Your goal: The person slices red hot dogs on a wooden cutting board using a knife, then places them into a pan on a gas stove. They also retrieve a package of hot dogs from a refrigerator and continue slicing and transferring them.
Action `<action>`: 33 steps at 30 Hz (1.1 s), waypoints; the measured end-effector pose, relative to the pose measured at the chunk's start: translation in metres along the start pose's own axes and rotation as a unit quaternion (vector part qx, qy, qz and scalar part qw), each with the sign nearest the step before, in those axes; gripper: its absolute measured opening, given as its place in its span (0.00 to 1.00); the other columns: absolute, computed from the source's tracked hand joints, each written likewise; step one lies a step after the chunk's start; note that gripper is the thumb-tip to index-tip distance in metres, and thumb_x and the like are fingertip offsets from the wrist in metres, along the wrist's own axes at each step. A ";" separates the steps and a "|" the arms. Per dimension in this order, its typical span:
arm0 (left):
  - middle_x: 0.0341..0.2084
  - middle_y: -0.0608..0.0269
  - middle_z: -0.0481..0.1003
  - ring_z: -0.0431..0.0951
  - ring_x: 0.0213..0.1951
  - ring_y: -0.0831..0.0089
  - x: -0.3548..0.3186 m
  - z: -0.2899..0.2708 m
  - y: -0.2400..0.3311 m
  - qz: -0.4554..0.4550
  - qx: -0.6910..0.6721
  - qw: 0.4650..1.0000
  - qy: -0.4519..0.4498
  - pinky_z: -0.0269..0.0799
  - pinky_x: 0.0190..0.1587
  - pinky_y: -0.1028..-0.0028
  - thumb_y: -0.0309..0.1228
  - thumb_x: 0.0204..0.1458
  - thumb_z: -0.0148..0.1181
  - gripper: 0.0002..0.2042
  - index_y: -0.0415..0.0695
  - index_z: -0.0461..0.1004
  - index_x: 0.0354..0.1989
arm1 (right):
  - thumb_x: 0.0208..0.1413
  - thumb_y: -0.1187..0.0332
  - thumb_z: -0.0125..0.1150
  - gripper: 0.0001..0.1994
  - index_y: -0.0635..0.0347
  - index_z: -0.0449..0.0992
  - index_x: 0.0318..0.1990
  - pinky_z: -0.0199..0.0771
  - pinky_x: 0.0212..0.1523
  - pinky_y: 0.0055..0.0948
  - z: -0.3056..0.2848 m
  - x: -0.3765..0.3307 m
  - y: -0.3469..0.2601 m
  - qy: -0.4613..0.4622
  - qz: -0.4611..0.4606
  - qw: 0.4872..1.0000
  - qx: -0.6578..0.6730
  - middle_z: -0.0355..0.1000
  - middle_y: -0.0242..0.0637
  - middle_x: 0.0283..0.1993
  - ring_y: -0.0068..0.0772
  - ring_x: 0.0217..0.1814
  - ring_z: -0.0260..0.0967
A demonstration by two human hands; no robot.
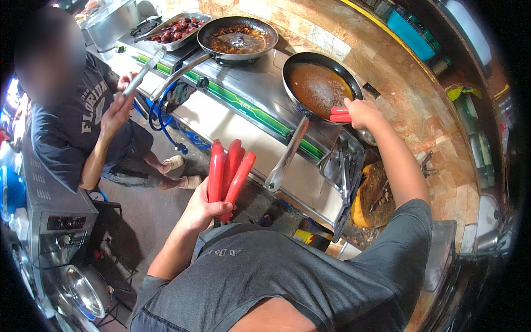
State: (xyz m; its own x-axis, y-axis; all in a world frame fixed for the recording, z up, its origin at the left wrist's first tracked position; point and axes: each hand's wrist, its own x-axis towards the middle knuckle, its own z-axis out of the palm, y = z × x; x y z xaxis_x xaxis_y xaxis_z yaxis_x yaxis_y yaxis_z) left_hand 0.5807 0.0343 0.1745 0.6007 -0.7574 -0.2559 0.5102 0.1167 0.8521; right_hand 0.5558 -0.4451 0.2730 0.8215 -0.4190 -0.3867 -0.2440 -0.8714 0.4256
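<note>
Fingers of the left hand (200,211) are clamped around several long, glossy red sausages (227,172); those of the right hand (363,114) grip further red sausages (341,115) at the near right rim of a round black metal frying pan (344,66) holding brown liquid (314,84).

The person's left hand (203,213) grips a bunch of red sausages (216,171) upright in front of the chest, while the right hand (365,115) holds more red sausages (341,115) at the near edge of a frying pan (293,103) of brown, bubbly oil (315,86). To the left on the same metal stove (260,77) stand a second pan (246,56) with dark residue and a metal tray (180,44) of dark red pieces (178,29). Across from them a co-worker (72,130) holds a long metal utensil (145,72) in both hands, and a round wooden board (362,207) lies near the person's right arm.
</note>
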 end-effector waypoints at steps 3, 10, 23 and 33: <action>0.39 0.60 0.75 0.79 0.35 0.71 -0.004 0.022 -0.003 0.009 -0.011 0.999 0.029 0.78 0.38 0.71 0.27 0.37 0.72 0.36 0.37 0.64 0.58 | 0.48 0.74 0.62 0.25 0.61 0.66 0.56 0.77 0.51 0.46 0.003 0.008 0.005 0.009 -0.028 0.999 -0.011 0.78 0.51 0.49 0.51 0.54 0.76; 0.40 0.57 0.74 0.79 0.35 0.70 0.001 0.067 -0.017 0.042 -0.042 0.997 0.057 0.79 0.37 0.72 0.28 0.37 0.74 0.38 0.35 0.62 0.60 | 0.43 0.76 0.60 0.25 0.65 0.66 0.52 0.76 0.50 0.50 0.015 0.014 0.022 0.012 -0.091 0.995 0.038 0.77 0.55 0.47 0.58 0.52 0.75; 0.42 0.60 0.74 0.78 0.40 0.71 0.014 0.102 -0.019 0.076 -0.017 0.994 0.074 0.79 0.43 0.69 0.30 0.37 0.75 0.39 0.37 0.63 0.61 | 0.46 0.74 0.61 0.21 0.61 0.68 0.51 0.77 0.50 0.49 0.020 0.000 0.028 0.052 -0.107 0.992 0.036 0.78 0.52 0.46 0.55 0.51 0.77; 0.40 0.61 0.74 0.76 0.38 0.72 0.058 0.123 0.018 0.084 0.061 0.995 0.010 0.74 0.43 0.73 0.27 0.37 0.69 0.39 0.37 0.62 0.62 | 0.46 0.69 0.68 0.21 0.62 0.71 0.48 0.75 0.49 0.47 0.035 -0.106 0.020 0.325 -0.123 0.876 0.334 0.77 0.49 0.47 0.55 0.48 0.76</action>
State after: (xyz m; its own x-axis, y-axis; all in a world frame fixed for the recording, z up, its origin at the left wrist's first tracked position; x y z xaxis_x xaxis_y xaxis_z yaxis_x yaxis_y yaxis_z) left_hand 0.5489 -0.0873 0.2310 0.6836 -0.7210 -0.1134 0.3247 0.1612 0.9320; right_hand 0.4458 -0.4272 0.2942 0.9584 -0.1528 0.2412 -0.0873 -0.9611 -0.2620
